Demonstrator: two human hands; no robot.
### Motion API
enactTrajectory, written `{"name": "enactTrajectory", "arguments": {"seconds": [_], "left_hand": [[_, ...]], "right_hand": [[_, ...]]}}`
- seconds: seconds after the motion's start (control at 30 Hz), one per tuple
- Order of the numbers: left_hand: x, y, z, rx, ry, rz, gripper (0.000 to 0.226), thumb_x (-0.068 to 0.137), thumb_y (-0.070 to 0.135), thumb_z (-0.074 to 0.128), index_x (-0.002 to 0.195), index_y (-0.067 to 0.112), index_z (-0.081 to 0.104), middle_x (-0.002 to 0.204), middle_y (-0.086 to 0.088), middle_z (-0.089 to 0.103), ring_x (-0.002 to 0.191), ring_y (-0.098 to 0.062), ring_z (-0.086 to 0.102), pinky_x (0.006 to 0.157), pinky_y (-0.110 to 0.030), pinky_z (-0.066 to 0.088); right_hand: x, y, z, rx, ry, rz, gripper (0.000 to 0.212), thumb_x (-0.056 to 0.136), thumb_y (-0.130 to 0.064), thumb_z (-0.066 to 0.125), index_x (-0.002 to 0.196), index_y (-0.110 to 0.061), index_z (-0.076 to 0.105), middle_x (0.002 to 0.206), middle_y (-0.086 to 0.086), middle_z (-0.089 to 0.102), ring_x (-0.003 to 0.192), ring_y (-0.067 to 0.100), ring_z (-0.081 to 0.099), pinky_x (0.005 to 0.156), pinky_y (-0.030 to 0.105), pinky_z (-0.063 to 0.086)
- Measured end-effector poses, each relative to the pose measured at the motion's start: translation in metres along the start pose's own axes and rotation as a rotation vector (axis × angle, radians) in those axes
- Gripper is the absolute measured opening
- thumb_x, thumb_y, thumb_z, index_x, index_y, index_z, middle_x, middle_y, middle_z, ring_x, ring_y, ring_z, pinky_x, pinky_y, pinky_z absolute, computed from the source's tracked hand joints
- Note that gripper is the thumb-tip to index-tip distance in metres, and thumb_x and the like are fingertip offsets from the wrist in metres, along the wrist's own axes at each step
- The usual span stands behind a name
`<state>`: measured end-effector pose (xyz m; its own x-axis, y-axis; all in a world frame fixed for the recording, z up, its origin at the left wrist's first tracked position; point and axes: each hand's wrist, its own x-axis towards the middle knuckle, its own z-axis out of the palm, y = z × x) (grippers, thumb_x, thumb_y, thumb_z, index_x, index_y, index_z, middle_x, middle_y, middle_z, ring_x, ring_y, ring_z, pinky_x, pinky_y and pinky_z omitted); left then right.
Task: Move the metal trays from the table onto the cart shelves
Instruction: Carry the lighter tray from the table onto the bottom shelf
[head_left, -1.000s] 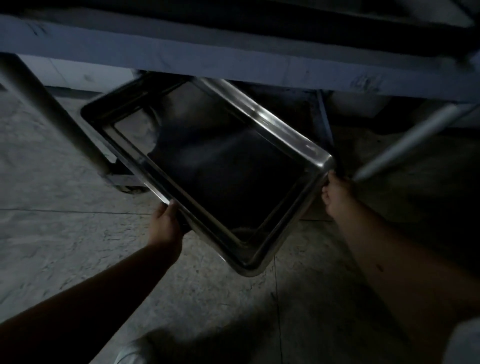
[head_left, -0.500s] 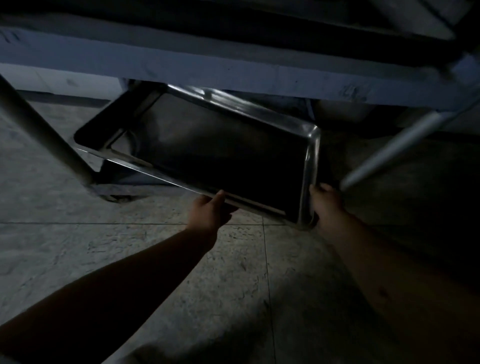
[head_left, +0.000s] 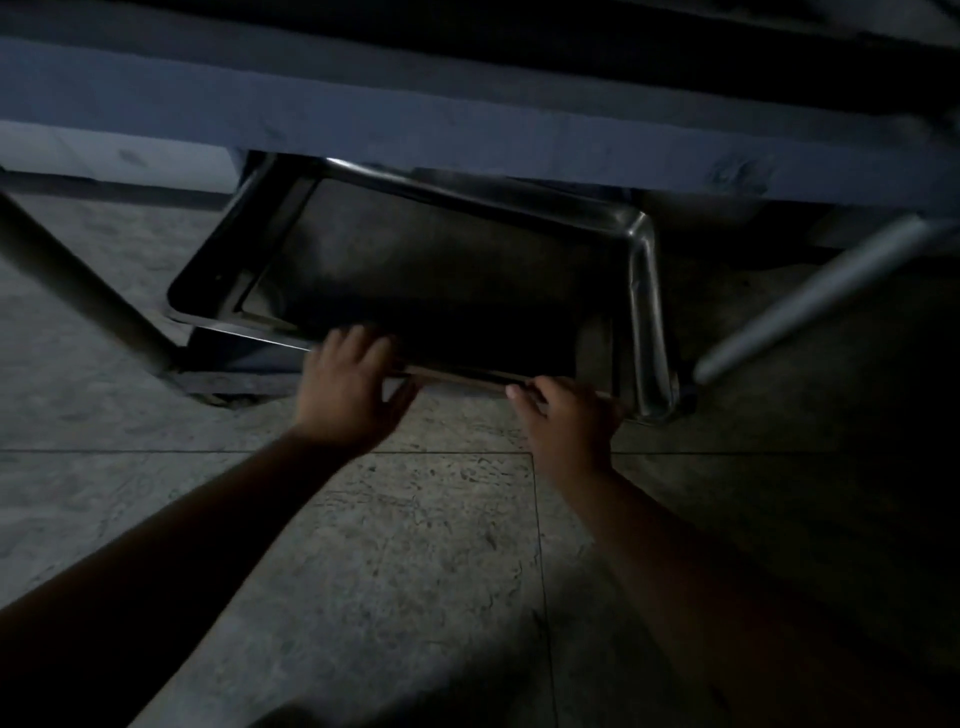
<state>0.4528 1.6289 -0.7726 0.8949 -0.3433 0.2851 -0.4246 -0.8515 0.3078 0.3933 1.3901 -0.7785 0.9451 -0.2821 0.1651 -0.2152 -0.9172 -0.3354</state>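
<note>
A shiny rectangular metal tray (head_left: 647, 291) lies low under the cart's upper shelf (head_left: 467, 119), its far part hidden beneath that shelf. Both of my hands rest on its near rim. My left hand (head_left: 350, 389) has its fingers over the rim near the middle, thumb spread below. My right hand (head_left: 563, 415) holds the same rim further right, close to the near right corner. The scene is very dim, and whether the tray rests on a lower shelf I cannot tell.
Two slanted metal cart legs frame the tray: one at the left (head_left: 83, 291), one at the right (head_left: 810, 296). A caster (head_left: 223, 397) sits at the left leg's foot. Speckled tiled floor (head_left: 415, 571) fills the foreground.
The tray has turned from a diagonal to square with the cart and gone further in under the shelf. My right hand shifted from the tray's right side to its near rim.
</note>
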Motion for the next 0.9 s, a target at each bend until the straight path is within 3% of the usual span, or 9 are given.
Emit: {"name": "enactTrajectory", "arguments": {"seconds": [0.07, 0.13, 0.2, 0.3, 0.4, 0.53, 0.7, 0.77, 0.9], "left_hand": [[0.007, -0.032, -0.005, 0.134, -0.1, -0.001, 0.051, 0.084, 0.052, 0.056, 0.116, 0.014, 0.067, 0.117, -0.015, 0.065, 0.108, -0.041, 0.058, 0.084, -0.048, 0.042], [0.013, -0.048, -0.005, 0.163, -0.203, 0.023, 0.045, 0.083, 0.051, 0.051, 0.101, 0.015, 0.072, 0.096, -0.013, 0.07, 0.094, -0.039, 0.064, 0.08, -0.048, 0.045], [0.018, -0.05, -0.002, 0.169, -0.235, 0.053, 0.033, 0.084, 0.045, 0.061, 0.089, 0.014, 0.071, 0.086, -0.012, 0.068, 0.086, -0.038, 0.065, 0.075, -0.047, 0.046], [0.022, -0.041, 0.008, 0.12, -0.337, 0.062, 0.042, 0.086, 0.05, 0.068, 0.108, 0.014, 0.07, 0.106, -0.011, 0.067, 0.103, -0.036, 0.06, 0.084, -0.046, 0.042], [0.025, -0.036, 0.022, 0.1, -0.265, 0.009, 0.034, 0.092, 0.047, 0.061, 0.105, 0.018, 0.071, 0.105, -0.009, 0.069, 0.104, -0.033, 0.059, 0.081, -0.04, 0.039], [0.029, -0.037, 0.028, 0.1, -0.198, 0.018, 0.032, 0.091, 0.047, 0.061, 0.094, 0.016, 0.071, 0.094, -0.009, 0.07, 0.096, -0.033, 0.062, 0.075, -0.039, 0.038], [0.054, -0.048, 0.03, 0.05, -0.188, 0.011, 0.034, 0.091, 0.049, 0.06, 0.086, 0.016, 0.065, 0.089, -0.01, 0.067, 0.09, -0.035, 0.061, 0.069, -0.036, 0.028], [0.056, -0.051, 0.033, 0.063, -0.175, 0.02, 0.033, 0.091, 0.048, 0.06, 0.089, 0.015, 0.066, 0.089, -0.011, 0.067, 0.089, -0.035, 0.061, 0.07, -0.037, 0.028], [0.052, -0.053, 0.04, 0.096, -0.182, 0.011, 0.041, 0.09, 0.055, 0.052, 0.099, 0.018, 0.067, 0.093, -0.009, 0.068, 0.092, -0.035, 0.061, 0.072, -0.038, 0.027]], "right_hand": [[0.003, 0.004, 0.004, 0.03, 0.024, -0.024, 0.041, 0.083, -0.057, 0.048, 0.089, -0.024, 0.07, 0.086, -0.005, 0.071, 0.085, 0.019, 0.063, 0.076, 0.033, 0.024], [0.008, 0.007, 0.005, 0.063, 0.041, -0.041, 0.037, 0.081, -0.056, 0.053, 0.086, -0.024, 0.07, 0.083, -0.004, 0.071, 0.083, 0.019, 0.064, 0.079, 0.035, 0.028], [0.019, 0.014, 0.005, 0.096, 0.005, -0.048, 0.035, 0.08, -0.056, 0.055, 0.084, -0.024, 0.069, 0.082, -0.004, 0.07, 0.082, 0.02, 0.064, 0.085, 0.04, 0.037], [0.045, 0.033, 0.008, 0.163, -0.151, -0.018, 0.033, 0.082, -0.051, 0.061, 0.089, -0.021, 0.069, 0.084, 0.001, 0.07, 0.083, 0.021, 0.065, 0.081, 0.042, 0.049], [0.061, 0.049, 0.019, 0.234, -0.247, -0.013, 0.032, 0.079, -0.049, 0.065, 0.09, -0.019, 0.069, 0.083, 0.002, 0.068, 0.083, 0.019, 0.063, 0.079, 0.044, 0.051], [0.066, 0.056, 0.033, 0.207, -0.191, -0.099, 0.044, 0.072, -0.061, 0.057, 0.087, -0.021, 0.066, 0.08, 0.0, 0.064, 0.081, 0.019, 0.06, 0.072, 0.039, 0.051], [0.09, 0.048, 0.037, 0.279, -0.264, -0.02, 0.023, 0.076, -0.046, 0.071, 0.084, -0.027, 0.061, 0.076, -0.009, 0.057, 0.079, 0.016, 0.06, 0.061, 0.024, 0.041], [0.097, 0.046, 0.035, 0.261, -0.302, -0.03, 0.023, 0.077, -0.048, 0.069, 0.082, -0.03, 0.056, 0.077, -0.008, 0.057, 0.082, 0.018, 0.06, 0.065, 0.029, 0.045], [0.094, 0.045, 0.03, 0.131, -0.261, -0.119, 0.03, 0.076, -0.063, 0.053, 0.08, -0.033, 0.05, 0.08, -0.009, 0.054, 0.088, 0.023, 0.058, 0.085, 0.053, 0.047]]}}
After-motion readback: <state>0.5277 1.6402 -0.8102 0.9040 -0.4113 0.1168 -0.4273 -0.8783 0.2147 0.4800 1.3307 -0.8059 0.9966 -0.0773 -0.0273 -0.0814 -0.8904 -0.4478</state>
